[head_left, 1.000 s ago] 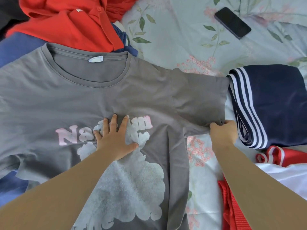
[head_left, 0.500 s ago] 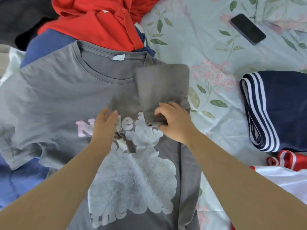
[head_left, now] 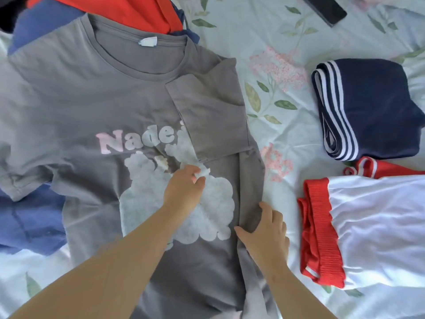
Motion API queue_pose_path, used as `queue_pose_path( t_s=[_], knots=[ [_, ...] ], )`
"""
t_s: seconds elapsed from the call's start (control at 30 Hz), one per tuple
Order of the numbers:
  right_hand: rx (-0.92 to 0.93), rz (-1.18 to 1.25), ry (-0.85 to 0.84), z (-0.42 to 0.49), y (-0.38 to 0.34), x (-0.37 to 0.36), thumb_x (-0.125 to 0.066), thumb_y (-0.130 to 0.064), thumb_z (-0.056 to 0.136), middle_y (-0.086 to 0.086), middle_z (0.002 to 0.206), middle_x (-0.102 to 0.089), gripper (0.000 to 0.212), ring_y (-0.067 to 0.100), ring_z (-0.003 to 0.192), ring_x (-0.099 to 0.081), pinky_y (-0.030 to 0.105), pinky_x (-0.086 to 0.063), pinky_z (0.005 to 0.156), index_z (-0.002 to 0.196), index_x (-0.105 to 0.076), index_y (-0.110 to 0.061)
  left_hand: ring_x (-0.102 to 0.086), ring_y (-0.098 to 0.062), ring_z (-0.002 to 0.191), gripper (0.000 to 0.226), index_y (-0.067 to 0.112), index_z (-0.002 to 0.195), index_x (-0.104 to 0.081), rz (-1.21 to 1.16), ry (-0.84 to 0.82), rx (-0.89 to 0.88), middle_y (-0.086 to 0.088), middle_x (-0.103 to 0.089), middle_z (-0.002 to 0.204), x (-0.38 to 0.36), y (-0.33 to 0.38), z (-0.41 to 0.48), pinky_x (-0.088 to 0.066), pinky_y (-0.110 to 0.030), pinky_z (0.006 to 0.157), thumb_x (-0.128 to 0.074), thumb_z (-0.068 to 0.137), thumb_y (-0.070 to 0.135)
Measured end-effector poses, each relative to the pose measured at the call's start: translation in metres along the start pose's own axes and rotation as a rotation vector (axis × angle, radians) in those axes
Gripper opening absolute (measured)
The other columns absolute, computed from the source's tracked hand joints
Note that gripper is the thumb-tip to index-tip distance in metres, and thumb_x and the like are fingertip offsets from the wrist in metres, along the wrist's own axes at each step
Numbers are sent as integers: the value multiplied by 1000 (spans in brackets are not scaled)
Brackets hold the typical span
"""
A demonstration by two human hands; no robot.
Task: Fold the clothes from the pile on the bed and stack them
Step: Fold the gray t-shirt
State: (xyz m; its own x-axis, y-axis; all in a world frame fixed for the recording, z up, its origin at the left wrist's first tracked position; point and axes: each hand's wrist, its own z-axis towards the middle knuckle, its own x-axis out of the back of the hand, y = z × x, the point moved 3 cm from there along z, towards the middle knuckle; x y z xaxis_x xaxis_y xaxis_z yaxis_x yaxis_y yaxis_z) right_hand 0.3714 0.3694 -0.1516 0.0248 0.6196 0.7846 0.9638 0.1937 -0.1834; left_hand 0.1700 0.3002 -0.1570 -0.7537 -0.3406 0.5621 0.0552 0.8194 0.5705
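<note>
Grey T-shirt (head_left: 92, 100): spread face-up on the bed (head_left: 282, 139), collar farthest from the viewer; the sleeve (head_left: 213, 116) on the picture's right lies folded inward across the chest.
Left hand (head_left: 184, 192): on the white cloud print, fingertips pinching a small pucker of cloth.
Right hand (head_left: 266, 231): thumb and fingers curled round the shirt's side edge.
Surroundings: red garment (head_left: 138, 10) against the collar; blue garment (head_left: 34, 215) beneath the spread sleeve; folded navy striped garment (head_left: 379, 107) and red-and-white garment (head_left: 379, 226) to the right; phone (head_left: 326, 8) at the far edge.
Open room: bare floral sheet between shirt and folded pieces.
Writing: pink "Nade", remainder covered by the sleeve; neck label (head_left: 147, 41) unreadable.
</note>
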Motion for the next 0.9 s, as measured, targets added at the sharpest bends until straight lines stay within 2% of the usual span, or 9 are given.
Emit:
queue_pose_path(
  t_s=[0.07, 0.2, 0.3, 0.4, 0.5, 0.6, 0.7, 0.8, 0.9],
  knots=[
    [-61, 55, -43, -12, 14, -9, -67, -37, 77, 0, 127, -40, 68, 25, 118, -43, 38, -41, 85, 135, -31, -28, -54, -11, 83, 28, 25, 122, -53, 94, -15, -44, 8, -51, 102, -11, -2, -14, -40, -22, 60, -49, 94, 28],
    [-172, 376, -34, -15, 42, -1, -52, -8, 82, 4, 89, -59, 16, 28, 83, -54, 34, -44, 70, 93, -54, -19, -53, -15, 101, 27, 21, 120, -55, 264, -81, -179, 1, -54, 109, -35, -12, -44, -44, -28, 80, -51, 94, 26],
    [-275, 541, 172, -16, 68, 19, -49, -10, 88, 9, 81, -63, 12, 33, 80, -58, 39, -47, 74, 83, -58, -16, -49, -19, 109, 27, 18, 119, -56, 338, -100, -261, -1, -57, 112, -46, -19, -62, -42, -31, 90, -51, 94, 26],
    [-230, 742, 66, -34, 66, 17, -61, -35, 85, 1, 79, -62, 18, 28, 80, -61, 41, -49, 77, 82, -52, -20, -44, -23, 114, 27, 18, 121, -56, 354, -81, -289, -1, -57, 117, -51, -24, -81, -40, -32, 93, -49, 96, 25],
    [-57, 373, -195, -61, 54, -8, -64, -59, 71, -7, 82, -51, 40, 19, 82, -56, 30, -38, 64, 79, -47, -24, -46, -25, 110, 24, 16, 118, -57, 382, -47, -323, -2, -54, 117, -54, -29, -101, -40, -30, 89, -48, 96, 20],
    [38, 119, -268, -77, 62, -23, -60, -35, 81, -3, 82, -43, 22, 24, 85, -52, 27, -36, 65, 86, -46, -19, -47, -23, 110, 25, 16, 119, -57, 407, -43, -358, -2, -51, 119, -54, -38, -123, -42, -32, 90, -50, 96, 22],
    [-164, 593, -204, -80, 88, -12, -59, -18, 87, 0, 71, -49, 18, 19, 67, -47, 16, -35, 54, 76, -45, -16, -45, -21, 117, 35, 18, 125, -54, 438, -117, -400, 0, -50, 124, -59, -50, -144, -39, -31, 96, -52, 94, 33],
    [-395, 1172, -89, -77, 120, 11, -55, -11, 92, 12, 83, -56, 3, 22, 74, -53, 28, -44, 66, 89, -55, -9, -34, -19, 133, 52, 22, 131, -49, 552, -236, -468, 3, -43, 136, -68, -67, -161, -29, -32, 106, -57, 87, 48],
    [-429, 934, 82, -70, 154, 28, -65, -21, 87, 7, 86, -59, 10, 27, 85, -57, 38, -47, 77, 82, -58, -16, -7, -15, 146, 66, 27, 142, -36, 728, -292, -477, 6, -23, 153, -75, -84, -167, -11, -38, 114, -52, 85, 56]
  ],
)
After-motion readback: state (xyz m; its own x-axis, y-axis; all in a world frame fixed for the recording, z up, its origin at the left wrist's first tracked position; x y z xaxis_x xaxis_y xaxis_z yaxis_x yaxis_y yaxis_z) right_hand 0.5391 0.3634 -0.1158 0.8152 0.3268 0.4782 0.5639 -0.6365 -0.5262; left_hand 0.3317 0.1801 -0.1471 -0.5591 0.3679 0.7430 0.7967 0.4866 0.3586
